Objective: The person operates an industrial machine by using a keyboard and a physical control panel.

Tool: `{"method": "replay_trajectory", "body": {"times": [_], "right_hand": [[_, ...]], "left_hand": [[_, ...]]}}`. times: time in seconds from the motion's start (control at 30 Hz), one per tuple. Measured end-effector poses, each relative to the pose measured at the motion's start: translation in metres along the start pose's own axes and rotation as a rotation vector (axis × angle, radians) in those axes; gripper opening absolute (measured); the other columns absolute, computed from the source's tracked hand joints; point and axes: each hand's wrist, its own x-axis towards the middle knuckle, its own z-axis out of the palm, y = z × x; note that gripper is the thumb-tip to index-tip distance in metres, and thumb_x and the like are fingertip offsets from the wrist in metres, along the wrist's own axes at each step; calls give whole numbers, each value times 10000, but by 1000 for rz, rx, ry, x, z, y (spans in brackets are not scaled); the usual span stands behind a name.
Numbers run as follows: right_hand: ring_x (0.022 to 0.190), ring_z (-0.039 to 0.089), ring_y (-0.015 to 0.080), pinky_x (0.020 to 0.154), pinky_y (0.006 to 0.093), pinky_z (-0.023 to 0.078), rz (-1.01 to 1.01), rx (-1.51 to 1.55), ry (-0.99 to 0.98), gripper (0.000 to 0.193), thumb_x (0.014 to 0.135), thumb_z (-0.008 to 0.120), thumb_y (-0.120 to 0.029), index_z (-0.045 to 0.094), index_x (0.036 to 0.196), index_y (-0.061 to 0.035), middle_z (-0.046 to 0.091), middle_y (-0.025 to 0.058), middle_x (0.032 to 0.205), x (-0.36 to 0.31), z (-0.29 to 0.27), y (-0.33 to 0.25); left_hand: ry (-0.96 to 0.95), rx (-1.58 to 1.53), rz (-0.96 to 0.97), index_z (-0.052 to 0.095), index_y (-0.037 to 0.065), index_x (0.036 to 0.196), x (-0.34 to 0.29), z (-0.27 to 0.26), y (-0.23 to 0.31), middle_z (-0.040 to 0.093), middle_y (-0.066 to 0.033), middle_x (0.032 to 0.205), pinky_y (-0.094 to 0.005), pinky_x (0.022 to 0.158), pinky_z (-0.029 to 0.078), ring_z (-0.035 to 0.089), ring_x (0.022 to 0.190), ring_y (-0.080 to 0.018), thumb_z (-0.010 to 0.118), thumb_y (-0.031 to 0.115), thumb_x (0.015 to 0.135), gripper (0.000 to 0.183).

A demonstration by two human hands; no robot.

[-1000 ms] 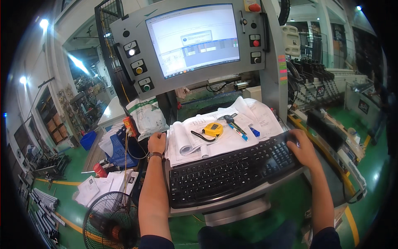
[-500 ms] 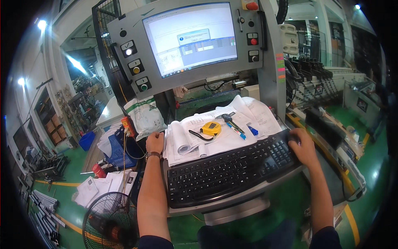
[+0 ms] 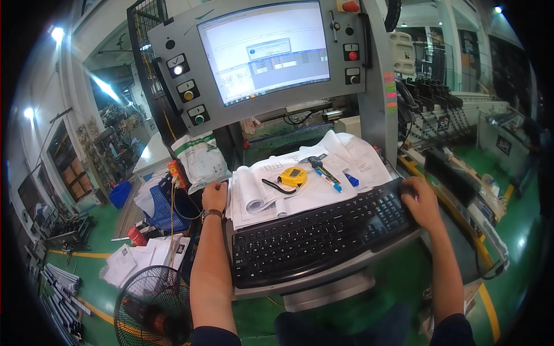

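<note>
A black keyboard [image 3: 314, 236] lies on a grey shelf below a control panel with a lit screen [image 3: 264, 51]. My right hand [image 3: 420, 202] rests on the keyboard's right end, fingers over the number keys. My left hand [image 3: 214, 196] is a closed fist at the shelf's left edge, beside a stack of white papers [image 3: 271, 193]. On the papers lie a yellow tape measure [image 3: 292, 177], a blue pen [image 3: 329, 177] and a dark tool [image 3: 312, 161].
Round buttons [image 3: 187, 92] sit left of the screen, red ones [image 3: 352, 55] to its right. A floor fan [image 3: 153, 308] stands at lower left near scattered sheets [image 3: 138, 259]. A blue crate [image 3: 164, 210] and white bag [image 3: 202, 158] are left of the console. Machinery [image 3: 461, 144] runs along the right.
The view has shifted slightly, so the console sits a little lower and left in the picture. Both hands stay where they were.
</note>
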Motion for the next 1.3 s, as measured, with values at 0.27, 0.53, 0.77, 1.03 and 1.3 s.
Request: {"method": "replay_trajectory", "body": {"times": [0.27, 0.53, 0.77, 1.03, 1.3], "right_hand": [[1187, 719, 321, 1015, 398, 549, 12, 53, 22, 468, 834, 700, -158, 711, 1283, -24, 730, 163, 1285, -1, -2, -3], [1188, 713, 359, 1051, 416, 543, -5, 54, -16, 436, 826, 693, -170, 725, 1231, -10, 726, 169, 1277, -1, -5, -5], [1193, 707, 376, 1042, 435, 545, -22, 81, 14, 448, 840, 686, -172, 714, 1260, -16, 723, 178, 1283, -3, 0, -9], [1201, 697, 352, 1009, 415, 555, 13, 21, -10, 509, 884, 731, -180, 655, 1365, -32, 686, 185, 1331, -1, -1, 3], [1323, 630, 419, 1108, 470, 512, 10, 17, -98, 505, 977, 707, -284, 633, 1408, -31, 596, 195, 1473, 3, -1, 0]], "left_hand": [[-3, 4, 2, 816, 76, 1110, 1, 0, -1, 819, -165, 1084, -464, 931, 587, 771, 1059, -389, 749, 424, 956, 386], [-8, 12, -4, 815, 80, 1118, 0, 0, 1, 819, -163, 1089, -464, 938, 587, 769, 1065, -387, 740, 439, 960, 400], [94, -152, 65, 797, 65, 1137, 12, 1, -13, 816, -160, 1067, -434, 922, 594, 781, 1036, -339, 766, 346, 965, 330], [394, -524, 277, 530, 23, 1513, 64, -37, 88, 631, -243, 1422, -429, 1008, 544, 662, 1209, -322, 821, 236, 950, 669], [456, -617, 212, 476, -22, 1582, 151, -102, 143, 599, -267, 1484, -470, 1175, 465, 584, 1393, -416, 898, 415, 880, 929]]}}
